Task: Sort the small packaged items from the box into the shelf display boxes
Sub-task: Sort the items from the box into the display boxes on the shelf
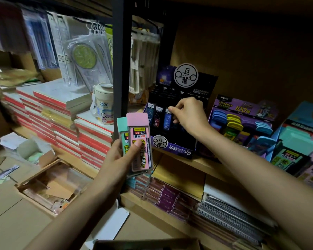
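My left hand (121, 159) grips two flat pencil-lead packs upright, a pink one (139, 134) in front and a mint one (121, 130) behind it, in front of the shelf post. My right hand (188, 114) reaches into the dark purple display box (172, 148) on the shelf and pinches the top of a slim dark blue pack (167, 121) standing in its front row. Several like packs stand beside it. At the right stand a purple display box (222, 103) of coloured lead packs and a blue display box (304, 116) with mint and pink packs.
A black upright post (120, 56) divides the shelving. Stacked red-edged notebooks (61, 120) and a white cup (103, 103) lie left of it. Open cardboard boxes (49, 186) sit on the floor at lower left. Notebooks (224, 210) fill the lower shelf. A box edge (146, 244) shows at the bottom.
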Action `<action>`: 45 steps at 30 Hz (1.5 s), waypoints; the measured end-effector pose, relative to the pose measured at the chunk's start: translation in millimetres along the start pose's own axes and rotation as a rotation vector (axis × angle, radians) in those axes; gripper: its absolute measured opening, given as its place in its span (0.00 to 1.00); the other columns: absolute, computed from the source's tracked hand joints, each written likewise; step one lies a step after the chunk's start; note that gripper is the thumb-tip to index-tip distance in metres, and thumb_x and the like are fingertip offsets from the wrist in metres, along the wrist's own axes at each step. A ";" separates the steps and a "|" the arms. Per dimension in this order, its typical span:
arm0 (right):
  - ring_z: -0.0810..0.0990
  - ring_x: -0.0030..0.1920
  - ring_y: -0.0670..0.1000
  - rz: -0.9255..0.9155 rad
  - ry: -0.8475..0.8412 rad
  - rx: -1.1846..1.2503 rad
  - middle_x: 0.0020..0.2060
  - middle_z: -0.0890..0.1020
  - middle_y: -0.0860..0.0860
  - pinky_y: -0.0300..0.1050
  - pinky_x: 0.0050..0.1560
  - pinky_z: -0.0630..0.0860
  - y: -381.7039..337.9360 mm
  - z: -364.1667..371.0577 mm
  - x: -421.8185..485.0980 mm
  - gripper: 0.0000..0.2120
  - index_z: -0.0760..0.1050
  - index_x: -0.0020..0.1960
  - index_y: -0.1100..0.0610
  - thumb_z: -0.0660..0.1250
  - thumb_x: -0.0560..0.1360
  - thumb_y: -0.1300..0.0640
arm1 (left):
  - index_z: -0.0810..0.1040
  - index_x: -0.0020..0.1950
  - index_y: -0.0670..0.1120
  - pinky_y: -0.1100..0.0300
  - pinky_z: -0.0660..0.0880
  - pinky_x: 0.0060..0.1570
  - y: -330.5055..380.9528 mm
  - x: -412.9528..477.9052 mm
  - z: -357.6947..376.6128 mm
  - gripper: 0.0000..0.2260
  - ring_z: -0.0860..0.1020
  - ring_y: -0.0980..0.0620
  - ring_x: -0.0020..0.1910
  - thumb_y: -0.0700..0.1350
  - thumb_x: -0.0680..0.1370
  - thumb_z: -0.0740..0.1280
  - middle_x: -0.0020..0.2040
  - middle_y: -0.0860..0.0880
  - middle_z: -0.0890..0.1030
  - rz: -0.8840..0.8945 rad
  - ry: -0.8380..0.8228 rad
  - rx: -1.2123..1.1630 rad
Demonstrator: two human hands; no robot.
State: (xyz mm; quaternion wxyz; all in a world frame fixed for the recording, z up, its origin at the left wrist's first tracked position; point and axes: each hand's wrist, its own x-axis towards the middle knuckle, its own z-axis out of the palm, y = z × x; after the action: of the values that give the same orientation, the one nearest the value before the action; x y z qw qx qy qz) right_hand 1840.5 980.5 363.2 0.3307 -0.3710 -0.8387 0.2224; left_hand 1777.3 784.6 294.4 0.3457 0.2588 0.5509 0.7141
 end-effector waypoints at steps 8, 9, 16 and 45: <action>0.82 0.34 0.52 -0.090 -0.072 -0.086 0.32 0.81 0.55 0.48 0.39 0.79 -5.4 -17.6 -32.3 0.18 0.78 0.39 0.61 0.62 0.78 0.47 | 0.72 0.63 0.49 0.50 0.78 0.49 -0.1 -2.1 -2.2 0.24 0.83 0.49 0.48 0.54 0.69 0.67 0.52 0.47 0.83 -0.001 -0.049 0.019; 0.82 0.33 0.49 -0.071 -0.120 0.074 0.33 0.82 0.54 0.44 0.37 0.79 -10.0 -21.5 -39.6 0.17 0.78 0.40 0.59 0.61 0.78 0.48 | 0.72 0.63 0.48 0.50 0.78 0.48 -0.4 -1.9 -1.5 0.24 0.83 0.49 0.48 0.54 0.69 0.67 0.52 0.47 0.83 0.000 -0.055 0.025; 0.78 0.34 0.45 0.098 -0.409 0.556 0.41 0.80 0.55 0.36 0.32 0.76 -20.3 -33.1 -80.9 0.07 0.75 0.52 0.60 0.66 0.76 0.58 | 0.73 0.62 0.47 0.59 0.79 0.39 -1.3 -3.1 16.2 0.21 0.84 0.50 0.46 0.51 0.70 0.67 0.49 0.47 0.84 0.010 -0.158 0.018; 0.77 0.35 0.40 0.030 0.255 -0.062 0.43 0.79 0.49 0.32 0.41 0.73 139.1 -258.5 -145.6 0.07 0.76 0.48 0.54 0.70 0.72 0.63 | 0.75 0.56 0.55 0.56 0.79 0.37 -38.1 -30.3 130.3 0.12 0.82 0.48 0.45 0.56 0.75 0.58 0.49 0.47 0.82 0.048 -0.369 0.178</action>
State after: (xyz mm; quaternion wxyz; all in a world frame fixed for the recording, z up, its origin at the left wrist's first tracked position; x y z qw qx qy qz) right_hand 2166.4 988.4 396.8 0.4198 -0.4188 -0.7907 0.1522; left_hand 1902.1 846.0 291.7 0.3995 0.4280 0.5327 0.6111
